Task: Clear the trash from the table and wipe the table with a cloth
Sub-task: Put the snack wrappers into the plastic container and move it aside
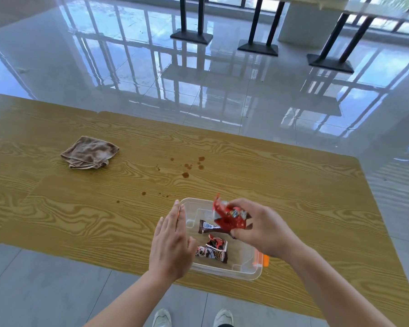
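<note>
Glossy tiles lay beyond the wooden worktop (269, 175). Near its six o'clock edge sat a clear tub (224, 274) holding other wrappers (211, 250). Over it the right hand (267, 230) pinched a crumpled red wrapper (227, 217) in curled fingers. The left hand (170, 246), fingers straight, lay at the tub's nine o'clock wall. A folded cloth (90, 152) lay at ten o'clock, with brown drips (185, 175) near centre.

Wood-grain table (80, 208), clear plastic box (224, 272), soft cloth (90, 152), glossy floor (128, 67)

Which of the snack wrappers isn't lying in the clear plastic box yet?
The crumpled red wrapper, alone held in the right hand over the clear box, not inside it.
</note>
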Available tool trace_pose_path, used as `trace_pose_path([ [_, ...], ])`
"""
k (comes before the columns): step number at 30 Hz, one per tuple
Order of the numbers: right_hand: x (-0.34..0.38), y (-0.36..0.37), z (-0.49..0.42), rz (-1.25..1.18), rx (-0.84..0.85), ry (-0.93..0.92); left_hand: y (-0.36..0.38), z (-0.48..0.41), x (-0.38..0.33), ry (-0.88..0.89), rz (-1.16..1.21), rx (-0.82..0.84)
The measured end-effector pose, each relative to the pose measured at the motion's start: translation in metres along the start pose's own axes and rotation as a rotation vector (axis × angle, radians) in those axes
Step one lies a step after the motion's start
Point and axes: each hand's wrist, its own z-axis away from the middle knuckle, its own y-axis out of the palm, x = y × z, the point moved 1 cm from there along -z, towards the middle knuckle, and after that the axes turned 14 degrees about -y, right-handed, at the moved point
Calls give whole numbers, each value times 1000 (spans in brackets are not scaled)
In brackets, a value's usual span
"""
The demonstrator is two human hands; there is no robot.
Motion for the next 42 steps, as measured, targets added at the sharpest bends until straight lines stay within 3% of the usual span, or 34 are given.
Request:
trace_pose_path([
  [7, -8, 56, -18, 255, 269, -17, 1, 0, 1, -6, 33, 29],
  [13, -24, 95, -35, 279, 277, 8, -2, 0, 0, -3, 37, 35],
  [25, -30, 99, -21, 120, 110, 27, -4, 0, -1, 19, 44, 10],
  [42, -13, 50, 22, -34, -339, 74, -5, -3, 2, -22, 207, 58],
])
